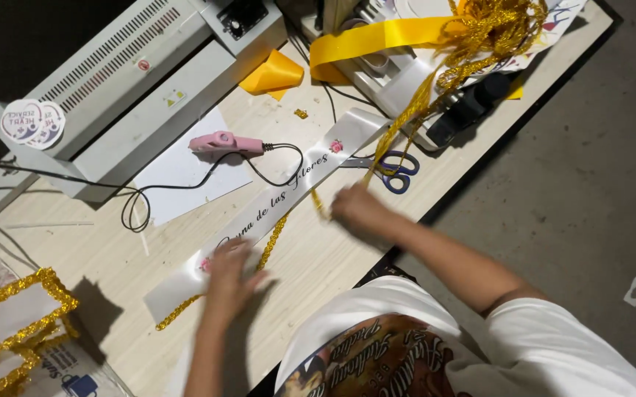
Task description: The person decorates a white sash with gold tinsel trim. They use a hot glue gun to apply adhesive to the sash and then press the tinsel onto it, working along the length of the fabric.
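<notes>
- Our left hand point(228, 278) presses flat, fingers spread, on the white sash point(259, 213) lying across the table point(97, 250), steadying it.
- Our right hand point(358, 208) pinches the gold trim point(272, 239), keeping it taut along the sash edge.

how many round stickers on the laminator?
2. Both round stickers sit on the left end of the grey laminator, overlapping: one to the left, one to the right. More could be hidden beneath them.
</notes>
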